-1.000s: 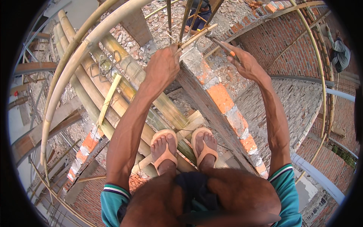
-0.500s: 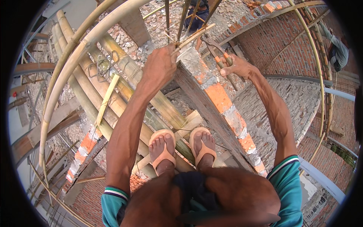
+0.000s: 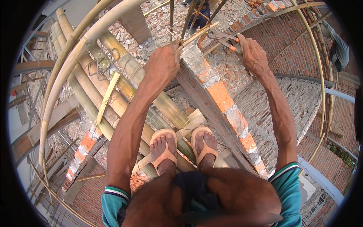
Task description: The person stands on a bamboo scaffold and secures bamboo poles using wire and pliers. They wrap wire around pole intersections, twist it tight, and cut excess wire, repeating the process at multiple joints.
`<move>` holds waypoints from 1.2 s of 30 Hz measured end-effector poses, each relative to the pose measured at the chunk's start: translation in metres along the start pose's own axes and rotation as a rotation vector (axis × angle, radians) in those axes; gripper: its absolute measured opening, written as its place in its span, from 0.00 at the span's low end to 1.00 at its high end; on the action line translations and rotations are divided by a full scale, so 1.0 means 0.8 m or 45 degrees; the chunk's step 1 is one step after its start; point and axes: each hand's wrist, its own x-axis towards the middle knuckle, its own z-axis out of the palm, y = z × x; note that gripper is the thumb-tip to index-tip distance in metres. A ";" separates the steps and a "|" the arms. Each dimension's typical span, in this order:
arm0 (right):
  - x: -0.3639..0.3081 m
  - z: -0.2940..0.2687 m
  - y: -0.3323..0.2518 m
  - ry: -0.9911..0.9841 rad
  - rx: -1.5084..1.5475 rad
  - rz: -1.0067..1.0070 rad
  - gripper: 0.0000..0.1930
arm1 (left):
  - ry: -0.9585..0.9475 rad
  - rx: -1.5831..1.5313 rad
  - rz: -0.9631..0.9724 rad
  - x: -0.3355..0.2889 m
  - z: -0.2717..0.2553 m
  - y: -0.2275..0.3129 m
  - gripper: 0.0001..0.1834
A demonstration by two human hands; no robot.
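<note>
My left hand (image 3: 164,65) is closed round the near end of a thin pale wooden strip (image 3: 202,34). The strip slants up to the right, across the foot of several upright steel rods (image 3: 188,19) at the end of a brick wall (image 3: 221,97). In my right hand (image 3: 252,55) is a pair of pincers (image 3: 229,46) with orange grips, my fingers wrapped round the handles. Their metal head points left toward the rods and the far end of the strip; whether it touches either I cannot tell.
My sandalled feet stand on lashed bamboo poles (image 3: 124,87). Bent wire (image 3: 102,68) lies on them. Long bamboo poles (image 3: 85,43) arch past at the left. Below are brick rubble (image 3: 160,24) and brick walls (image 3: 291,41). One person (image 3: 199,17) is beyond the rods, another (image 3: 339,49) far right.
My right hand has moved up and turned over, palm now downward, and the pincers have swung from steep to nearly level. My left hand stays on the strip.
</note>
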 end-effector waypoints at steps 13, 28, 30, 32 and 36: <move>0.001 -0.015 -0.028 -1.150 1.830 0.884 0.24 | 0.073 0.023 0.029 -0.002 0.006 -0.006 0.17; -0.014 -0.060 -0.101 -0.929 2.175 1.249 0.35 | -0.459 -2.239 -0.302 0.040 0.123 0.064 0.28; -0.011 -0.074 -0.097 -0.862 1.655 1.183 0.30 | -0.411 -2.418 -0.287 0.053 0.141 0.075 0.26; -0.017 -0.087 -0.104 -0.624 0.900 1.019 0.25 | -0.312 -2.497 -0.417 0.059 0.152 0.095 0.20; -0.031 -0.085 -0.086 -0.034 -0.153 0.523 0.21 | 0.045 -2.864 -0.364 0.072 0.170 0.147 0.18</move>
